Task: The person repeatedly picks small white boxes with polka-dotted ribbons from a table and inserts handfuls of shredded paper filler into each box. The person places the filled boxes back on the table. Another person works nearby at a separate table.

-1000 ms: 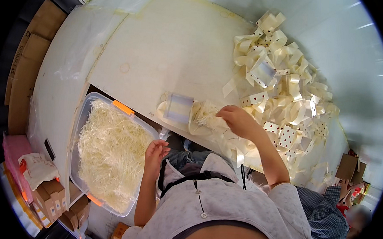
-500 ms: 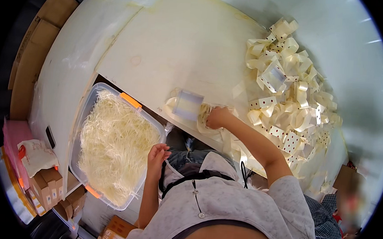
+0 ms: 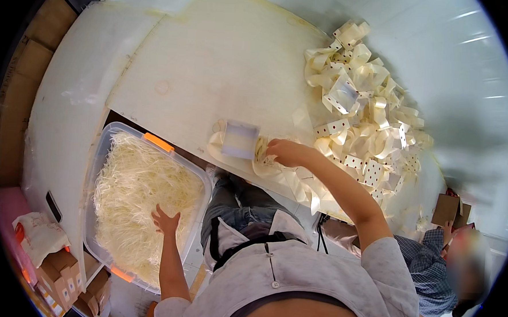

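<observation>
My left hand (image 3: 165, 220) hovers over or just touches a heap of pale cream shredded filler (image 3: 131, 192), its fingers spread apart with nothing seen in them. The heap fills a clear plastic tub (image 3: 206, 191) with orange latches. At the table's near edge lies a small open box (image 3: 240, 139) with whitish walls, cream ribbon (image 3: 214, 148) showing on its left side. Just right of the box, my right hand (image 3: 286, 153) has its fingers curled together at a bunch of ribbon; the fingertips are partly hidden. More ribbon hangs below that hand over the edge.
A large pile of dotted white boxes and cream ribbons (image 3: 362, 121) covers the table's right side. A phone (image 3: 54, 206) and a white bag (image 3: 40, 236) lie at the left, near cardboard boxes (image 3: 58, 274). Another person in a checked shirt (image 3: 426, 271) is at the lower right.
My left hand has moved left from near the tub's right rim to over the shredded filler, and its fingers have spread. The right hand stays beside the box. The view has shifted slightly.
</observation>
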`<state>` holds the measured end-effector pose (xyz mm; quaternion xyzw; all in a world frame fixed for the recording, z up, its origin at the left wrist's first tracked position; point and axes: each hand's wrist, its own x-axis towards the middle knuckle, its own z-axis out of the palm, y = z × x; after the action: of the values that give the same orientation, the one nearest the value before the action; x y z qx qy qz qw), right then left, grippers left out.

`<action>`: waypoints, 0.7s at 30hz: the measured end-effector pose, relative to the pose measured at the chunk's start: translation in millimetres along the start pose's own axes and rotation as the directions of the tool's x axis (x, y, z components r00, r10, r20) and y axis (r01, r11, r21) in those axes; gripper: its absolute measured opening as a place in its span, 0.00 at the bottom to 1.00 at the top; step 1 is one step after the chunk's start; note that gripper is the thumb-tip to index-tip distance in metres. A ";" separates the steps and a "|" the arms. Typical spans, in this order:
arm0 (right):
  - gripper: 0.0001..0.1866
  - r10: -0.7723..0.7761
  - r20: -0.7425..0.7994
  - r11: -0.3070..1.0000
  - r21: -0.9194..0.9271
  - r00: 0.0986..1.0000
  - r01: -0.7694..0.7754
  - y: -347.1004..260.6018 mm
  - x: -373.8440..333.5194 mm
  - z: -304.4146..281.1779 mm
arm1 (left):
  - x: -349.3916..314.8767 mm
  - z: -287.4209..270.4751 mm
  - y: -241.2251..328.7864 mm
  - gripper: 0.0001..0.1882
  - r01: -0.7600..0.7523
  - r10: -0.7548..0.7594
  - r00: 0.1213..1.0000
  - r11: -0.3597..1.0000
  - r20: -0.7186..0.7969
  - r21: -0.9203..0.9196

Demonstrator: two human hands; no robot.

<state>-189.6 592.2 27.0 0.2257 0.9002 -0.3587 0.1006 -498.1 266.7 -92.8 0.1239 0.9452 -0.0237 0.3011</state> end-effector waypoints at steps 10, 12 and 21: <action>0.16 0.430 0.275 0.900 -0.201 0.860 -0.386 -21.5 4.3 -3.0 | 53.9 105.5 -74.1 0.37 -0.379 0.330 0.891 0.918 0.311 0.113; 0.16 0.363 0.349 0.921 -0.275 0.864 -0.276 -8.8 18.5 16.3 | 52.6 110.5 -81.9 0.31 -0.412 0.374 0.879 0.908 0.297 0.078; 0.17 0.142 -0.015 0.990 0.026 0.990 -0.141 -36.7 -22.8 -54.9 | 27.2 14.6 -91.7 0.22 -0.455 0.431 0.888 0.779 -0.158 -0.432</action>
<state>-188.2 599.0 96.5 0.2932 0.8783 -0.3597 0.1154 -534.1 182.2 -123.1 0.2687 0.8751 0.2741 0.2947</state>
